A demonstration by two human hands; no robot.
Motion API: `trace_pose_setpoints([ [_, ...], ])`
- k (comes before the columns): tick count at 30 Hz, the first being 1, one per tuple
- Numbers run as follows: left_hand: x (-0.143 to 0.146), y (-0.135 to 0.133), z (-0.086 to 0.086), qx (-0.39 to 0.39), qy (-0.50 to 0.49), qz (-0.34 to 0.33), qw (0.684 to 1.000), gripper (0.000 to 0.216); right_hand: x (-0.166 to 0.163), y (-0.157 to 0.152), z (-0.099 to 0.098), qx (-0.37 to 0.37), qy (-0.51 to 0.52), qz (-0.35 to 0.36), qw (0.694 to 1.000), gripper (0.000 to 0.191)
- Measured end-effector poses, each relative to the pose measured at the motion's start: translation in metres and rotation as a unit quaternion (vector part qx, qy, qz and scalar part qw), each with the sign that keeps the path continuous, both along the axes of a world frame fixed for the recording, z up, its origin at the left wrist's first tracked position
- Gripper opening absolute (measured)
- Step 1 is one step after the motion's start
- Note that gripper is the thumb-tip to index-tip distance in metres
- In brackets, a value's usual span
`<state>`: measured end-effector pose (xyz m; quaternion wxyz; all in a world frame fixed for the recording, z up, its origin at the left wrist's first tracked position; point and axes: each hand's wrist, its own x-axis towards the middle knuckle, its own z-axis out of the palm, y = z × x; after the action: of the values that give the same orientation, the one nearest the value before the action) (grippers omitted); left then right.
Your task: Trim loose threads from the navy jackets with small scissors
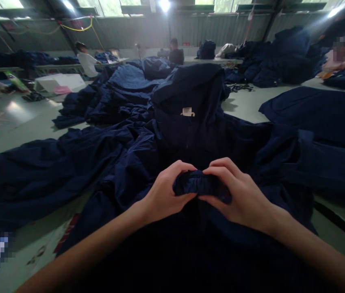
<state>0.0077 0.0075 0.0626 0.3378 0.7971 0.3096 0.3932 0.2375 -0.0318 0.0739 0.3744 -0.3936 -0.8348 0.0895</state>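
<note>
A navy hooded jacket [187, 138] lies spread out in front of me, its hood away from me and a white label [187, 111] at the neck. Between my two hands is a bunched, gathered piece of navy fabric [195, 182]. My left hand [172, 187] pinches its left part, thumb below and fingers above. On the right part, my right hand [236, 189] grips in the same way. The fingertips of both hands nearly meet at the middle. Whether this gathered piece belongs to the jacket, I cannot tell.
Blue garments [123, 85] lie heaped beyond the jacket on the left. More dark fabric [321, 110] is spread at the right. A tall navy pile [282, 57] stands at the back right. Several people sit farther off, one in a white shirt [87, 63].
</note>
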Motion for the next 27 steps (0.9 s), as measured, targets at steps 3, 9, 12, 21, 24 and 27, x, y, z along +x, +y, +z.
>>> trace_pose_setpoints([
  [3,-0.003,0.005,-0.023,-0.076,-0.050,0.002,0.996,0.042,-0.007,0.013,-0.018,-0.027,0.067,0.024,0.997,0.022],
  [9,-0.007,0.016,-0.042,-0.252,-0.068,-0.094,0.961,0.024,-0.003,0.024,-0.033,-0.214,0.185,0.050,0.958,0.028],
  [12,-0.009,0.020,-0.038,-0.314,-0.062,-0.148,0.936,0.012,0.000,0.023,-0.032,-0.277,0.195,0.053,0.939,0.040],
  [21,-0.017,0.024,-0.041,-0.437,-0.082,-0.289,0.848,0.028,0.002,0.014,-0.041,-0.444,0.270,0.241,0.819,0.045],
  [24,-0.018,0.019,-0.039,-0.502,-0.025,-0.320,0.803,0.034,-0.003,0.010,-0.048,-0.507,0.308,0.269,0.759,0.045],
  [27,-0.015,0.014,-0.034,-0.499,0.038,-0.321,0.804,0.023,-0.007,0.007,-0.057,-0.552,0.343,0.264,0.713,0.044],
])
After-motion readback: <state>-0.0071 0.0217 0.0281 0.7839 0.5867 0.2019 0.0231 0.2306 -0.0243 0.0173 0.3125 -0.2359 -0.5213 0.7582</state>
